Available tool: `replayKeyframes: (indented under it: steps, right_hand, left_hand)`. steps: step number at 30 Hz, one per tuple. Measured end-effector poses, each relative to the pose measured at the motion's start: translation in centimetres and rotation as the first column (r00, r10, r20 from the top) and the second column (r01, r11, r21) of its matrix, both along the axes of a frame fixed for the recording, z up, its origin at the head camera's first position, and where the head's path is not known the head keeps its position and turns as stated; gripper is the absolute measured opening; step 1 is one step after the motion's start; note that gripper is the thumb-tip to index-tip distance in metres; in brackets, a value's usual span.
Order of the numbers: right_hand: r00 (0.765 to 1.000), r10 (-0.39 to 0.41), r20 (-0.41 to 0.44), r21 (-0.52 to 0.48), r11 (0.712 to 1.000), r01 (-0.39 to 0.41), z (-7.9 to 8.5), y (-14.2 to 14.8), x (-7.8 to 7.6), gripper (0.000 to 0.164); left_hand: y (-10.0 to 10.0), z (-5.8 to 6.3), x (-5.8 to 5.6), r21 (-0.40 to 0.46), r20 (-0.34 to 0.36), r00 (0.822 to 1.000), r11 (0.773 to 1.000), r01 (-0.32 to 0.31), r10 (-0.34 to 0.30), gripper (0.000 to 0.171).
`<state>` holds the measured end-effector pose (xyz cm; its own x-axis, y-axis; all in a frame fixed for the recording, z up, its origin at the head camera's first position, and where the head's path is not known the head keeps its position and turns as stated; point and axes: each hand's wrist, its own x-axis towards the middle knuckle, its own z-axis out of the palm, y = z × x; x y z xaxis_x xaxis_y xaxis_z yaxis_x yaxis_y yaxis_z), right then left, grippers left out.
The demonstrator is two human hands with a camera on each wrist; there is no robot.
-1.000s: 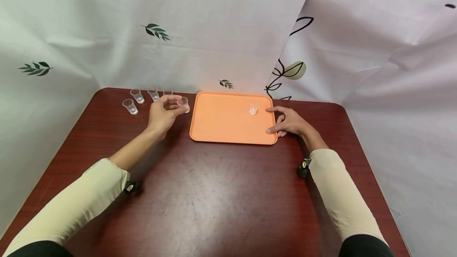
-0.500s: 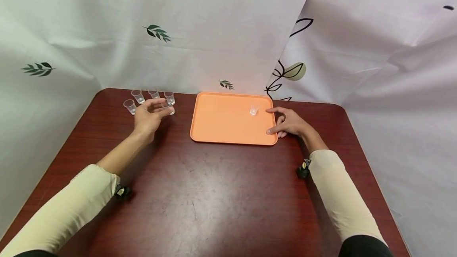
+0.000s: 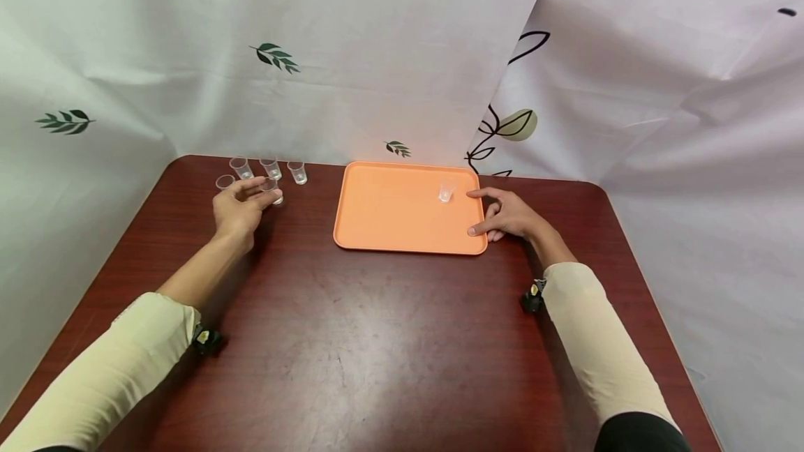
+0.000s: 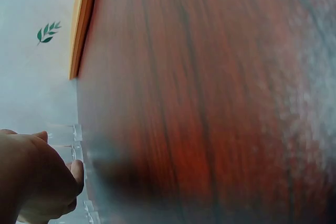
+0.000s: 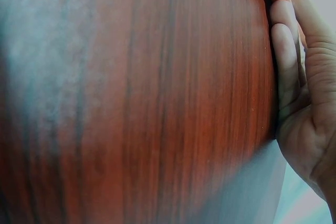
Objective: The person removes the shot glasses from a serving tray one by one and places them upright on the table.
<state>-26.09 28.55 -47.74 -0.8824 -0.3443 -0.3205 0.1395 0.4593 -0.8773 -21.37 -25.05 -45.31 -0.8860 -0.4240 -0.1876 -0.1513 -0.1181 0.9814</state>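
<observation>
Head: over the last second the held cup, pinched in my left hand, has travelled leftward from near the tray to just in front of the other cups; I judge it joins that group, a lone cup remaining on the tray. Left wrist: my fingers partly hide that grip. Right wrist: my right hand grips the tray's edge.

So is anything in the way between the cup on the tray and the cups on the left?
Only the tray's raised left rim; past it, nothing visible stands on the table before the group's nearest cup. The left hand holds another cup just beyond.
</observation>
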Motion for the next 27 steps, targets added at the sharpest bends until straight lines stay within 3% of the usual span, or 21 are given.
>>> replayKeyframes:
  steps: [10,20,27]
  right_hand:
    - [1.0,0.002,-0.004,0.008,1.0,-0.002,0.1,-0.1,0.0,0.091]
    - [1.0,0.007,-0.008,0.016,1.0,-0.007,-0.1,0.0,-0.1,0.091]
    - [1.0,0.005,0.002,0.006,1.0,-0.006,-0.2,0.1,-0.2,0.091]
  left_hand:
    - [-0.9,-0.5,-0.3,-0.027,0.021,0.997,0.997,-0.069,0.07,0.054]
    - [-1.6,-0.6,-0.2,-0.097,0.057,0.996,0.993,-0.066,0.072,0.055]
    - [-1.7,-0.6,0.3,-0.099,0.081,0.994,0.993,-0.06,0.068,0.058]
